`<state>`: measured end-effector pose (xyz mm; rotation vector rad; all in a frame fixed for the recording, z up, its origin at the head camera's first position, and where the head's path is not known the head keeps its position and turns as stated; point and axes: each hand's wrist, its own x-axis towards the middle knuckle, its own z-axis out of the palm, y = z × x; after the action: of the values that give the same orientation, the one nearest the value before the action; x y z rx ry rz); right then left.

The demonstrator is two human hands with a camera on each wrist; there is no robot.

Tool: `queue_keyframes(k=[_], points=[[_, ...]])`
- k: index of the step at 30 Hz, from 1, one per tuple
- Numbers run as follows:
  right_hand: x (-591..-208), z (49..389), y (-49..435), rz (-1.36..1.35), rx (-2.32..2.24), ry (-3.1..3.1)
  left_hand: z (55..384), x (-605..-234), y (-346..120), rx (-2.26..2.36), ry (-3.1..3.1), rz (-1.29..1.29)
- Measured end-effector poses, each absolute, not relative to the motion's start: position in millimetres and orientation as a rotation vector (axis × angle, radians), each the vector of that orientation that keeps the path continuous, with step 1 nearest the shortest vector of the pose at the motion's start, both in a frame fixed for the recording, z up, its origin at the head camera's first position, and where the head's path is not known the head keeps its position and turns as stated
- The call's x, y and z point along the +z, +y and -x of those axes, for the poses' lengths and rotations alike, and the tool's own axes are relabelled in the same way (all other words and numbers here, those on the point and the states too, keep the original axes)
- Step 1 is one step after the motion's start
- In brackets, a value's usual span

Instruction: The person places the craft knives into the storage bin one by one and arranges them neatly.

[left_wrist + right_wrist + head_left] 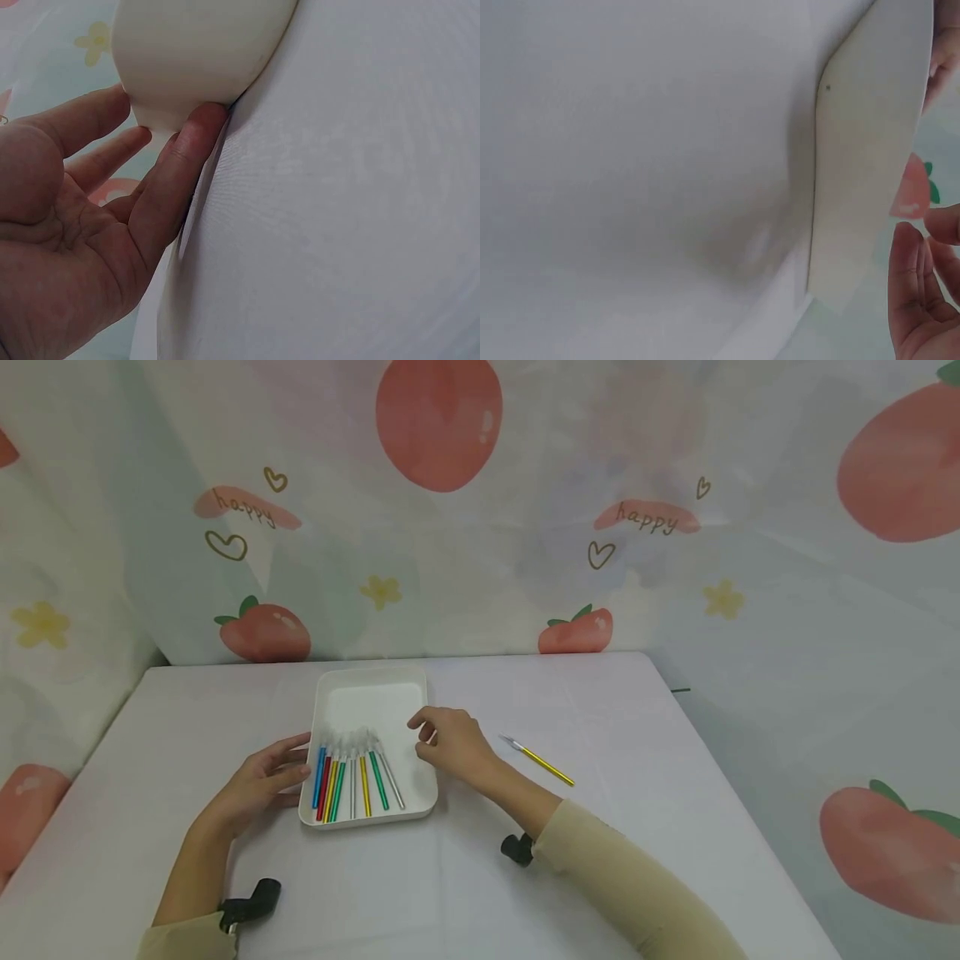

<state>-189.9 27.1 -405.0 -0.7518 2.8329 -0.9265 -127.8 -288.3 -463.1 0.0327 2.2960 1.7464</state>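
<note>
A white rectangular tray point(375, 697) lies on the table and holds several slim craft knives point(364, 785) with blue, red, gold, green and silver handles and pale, blurred tips. My left hand point(258, 785) rests against the tray's left side; in the left wrist view its fingertips touch the outer wall point(199, 49). Above the tray's right rim, my right hand point(453, 743) hovers with loosely bent fingers and nothing in them. The right wrist view shows this hand point(926, 300) beside the tray wall point(866, 142). A single gold-handled craft knife point(540, 762) lies right of the tray, beyond my right forearm.
A white cloth covers the table point(600, 877). Behind it hangs a pale curtain point(480, 552) printed with fruit, hearts and flowers. Black wrist cameras point(252, 903) sit below both hands.
</note>
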Motion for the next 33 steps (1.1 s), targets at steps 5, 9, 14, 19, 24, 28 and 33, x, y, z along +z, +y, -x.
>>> queue_keyframes(k=[5, 9, 14, 19, 24, 28, 33], points=[[-405, 196, 44, 0.734, -0.958, 2.864, 128, -463, -288, 1.751, 2.298, -0.032], [-406, 201, 59, 0.678, -1.008, 2.864, 127, -464, -288, 1.754, 2.296, -0.030], [-408, 205, 76, 0.618, -1.041, 2.855, 128, -464, -288, 1.761, 2.294, -0.025], [-410, 209, 93, 0.567, -1.055, 2.863, 128, -465, -288, 1.765, 2.289, -0.019], [-410, 212, 110, 0.531, -1.071, 2.863, 128, -465, -288, 1.765, 2.289, -0.014], [-411, 214, 124, 0.492, -1.056, 2.868, 128, -464, -288, 1.763, 2.293, -0.012], [-414, 215, 144, 0.412, -1.006, 2.863, 128, -463, -287, 1.766, 2.284, -0.019]])
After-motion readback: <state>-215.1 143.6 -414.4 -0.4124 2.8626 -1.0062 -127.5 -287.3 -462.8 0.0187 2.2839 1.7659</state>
